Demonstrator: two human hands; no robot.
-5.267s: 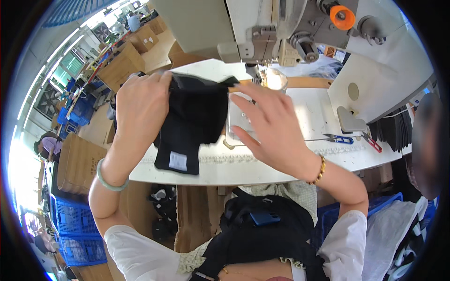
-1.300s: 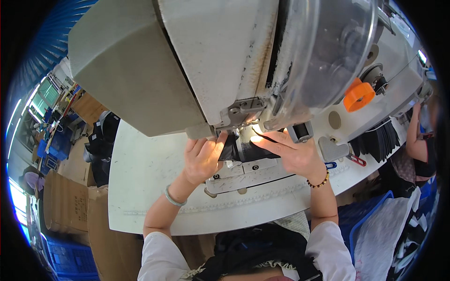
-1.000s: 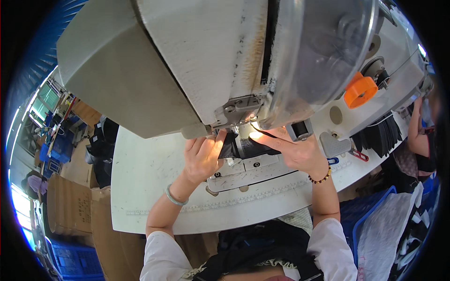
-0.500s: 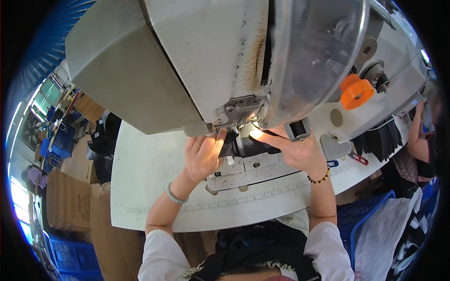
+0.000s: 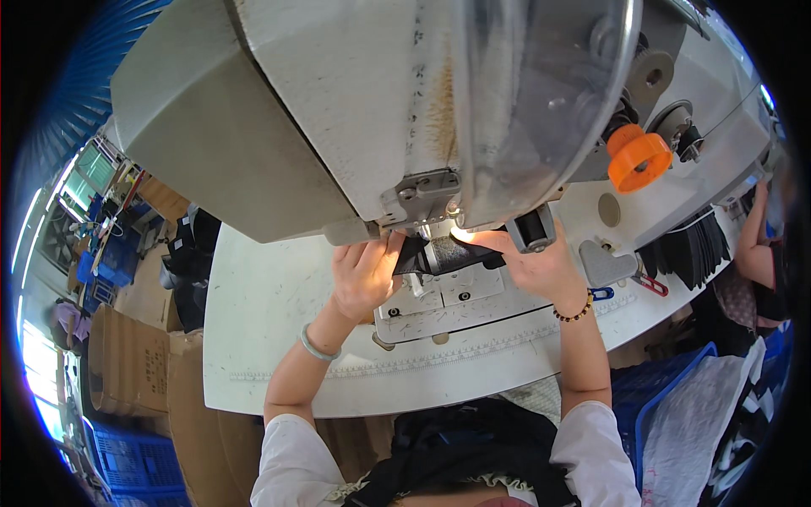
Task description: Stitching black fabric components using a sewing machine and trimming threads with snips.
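Observation:
A small black fabric piece lies under the lit needle area of a sewing machine, above its metal plate. My left hand, with a pale bangle at its wrist, is closed on the fabric's left end, fingers bent together. On the other side my right hand, wearing a beaded bracelet, grips the right end; its index finger reaches toward the presser foot and the other fingers curl below. The machine head hides the needle and some fingertips.
On the white table, black strips are stacked at right, near red-handled snips and a blue-handled tool. An orange knob juts from the machine. Cardboard boxes and blue crates flank the table. A person sits at far right.
My view has shifted slightly, so the machine head appears a little further left. Both hands keep their hold on the black fabric, with the right index finger slightly less distinct beside the presser foot.

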